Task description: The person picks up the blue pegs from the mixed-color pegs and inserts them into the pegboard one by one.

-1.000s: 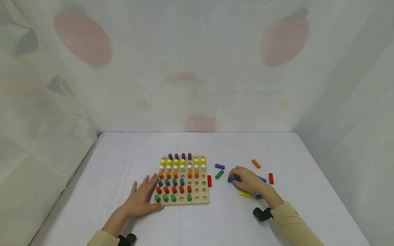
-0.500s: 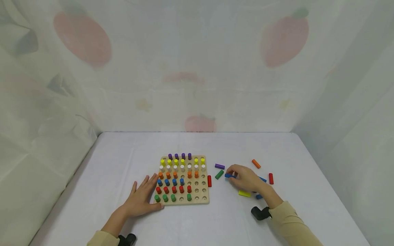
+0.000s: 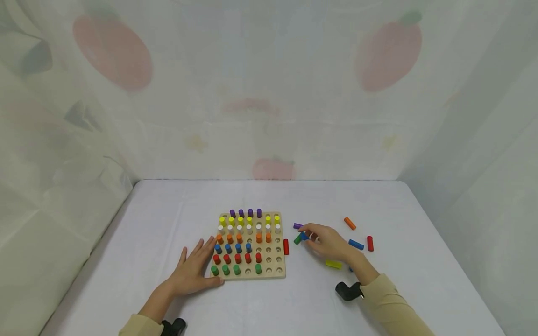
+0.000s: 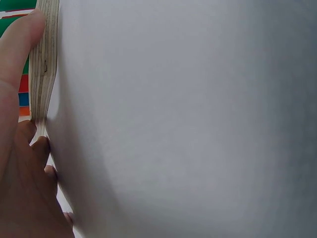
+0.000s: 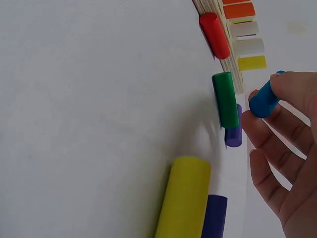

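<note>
My right hand pinches a blue wooden peg between thumb and fingers, raised over the table right of the pegboard. In the head view this peg overlaps a green peg lying there, with a purple peg just behind. My left hand rests along the left side of the wooden pegboard, fingers extended, thumb at its front-left corner. Upright pegs stand in colour rows on the board: purple, yellow, white, orange, blue, red, green from back to front. Bare holes show mostly toward the right side.
A red peg lies against the board's right edge. Beyond the right hand are a blue peg, a red peg and an orange peg. A yellow peg lies below the hand; another blue one is mostly hidden by the wrist.
My right hand has moved left toward the board with the blue peg, which has turned from lying sideways to a more tilted pose. The left hand and board stay put.
</note>
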### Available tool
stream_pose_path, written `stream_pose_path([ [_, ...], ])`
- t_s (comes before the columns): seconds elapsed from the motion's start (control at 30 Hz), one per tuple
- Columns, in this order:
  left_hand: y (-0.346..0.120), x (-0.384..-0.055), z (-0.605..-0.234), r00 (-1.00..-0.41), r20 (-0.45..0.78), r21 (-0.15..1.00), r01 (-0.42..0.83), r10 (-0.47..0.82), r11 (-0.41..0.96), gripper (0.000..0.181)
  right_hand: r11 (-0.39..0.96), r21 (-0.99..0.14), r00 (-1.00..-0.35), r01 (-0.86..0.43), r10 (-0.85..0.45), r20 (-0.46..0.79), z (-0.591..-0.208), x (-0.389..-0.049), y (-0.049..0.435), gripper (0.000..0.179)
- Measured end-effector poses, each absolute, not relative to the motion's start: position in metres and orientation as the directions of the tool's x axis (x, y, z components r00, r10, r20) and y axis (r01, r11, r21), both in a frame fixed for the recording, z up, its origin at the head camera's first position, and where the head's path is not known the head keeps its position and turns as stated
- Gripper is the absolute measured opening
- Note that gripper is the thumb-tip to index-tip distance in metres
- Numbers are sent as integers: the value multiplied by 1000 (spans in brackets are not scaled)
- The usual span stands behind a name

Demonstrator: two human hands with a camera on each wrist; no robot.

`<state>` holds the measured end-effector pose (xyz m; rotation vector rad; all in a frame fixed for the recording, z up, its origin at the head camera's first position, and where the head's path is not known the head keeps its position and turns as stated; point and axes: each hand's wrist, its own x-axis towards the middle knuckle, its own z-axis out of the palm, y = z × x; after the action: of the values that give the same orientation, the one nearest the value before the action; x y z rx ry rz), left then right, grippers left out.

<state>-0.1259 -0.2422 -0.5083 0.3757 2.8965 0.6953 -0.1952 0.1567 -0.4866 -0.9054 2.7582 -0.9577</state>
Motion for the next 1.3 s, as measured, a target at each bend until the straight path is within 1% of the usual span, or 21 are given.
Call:
stream_pose_path([
  [0.2, -243, -126, -507, -958, -66, 460, 220, 280, 860, 108, 598, -604, -807, -526, -575, 134, -486, -196, 148, 30],
  [0.57, -244, -127, -510, -957, -69, 455, 221, 281, 863, 109, 571, -635, -802, -519, -583, 132, -484, -199, 132, 29],
  [0.83, -243, -126, -509, -957, -73, 456, 220, 282, 862, 109, 551, -676, -805, -489, -583, 107, -480, -198, 120, 28],
  [1.03, -243, -126, -509, -957, -72, 458, 219, 281, 861, 109, 519, -681, -786, -517, -604, 136, -477, -199, 110, 26],
  [1.3, -243, -126, -509, -957, -73, 460, 218, 281, 861, 108, 496, -697, -785, -518, -600, 156, -474, -199, 98, 24],
])
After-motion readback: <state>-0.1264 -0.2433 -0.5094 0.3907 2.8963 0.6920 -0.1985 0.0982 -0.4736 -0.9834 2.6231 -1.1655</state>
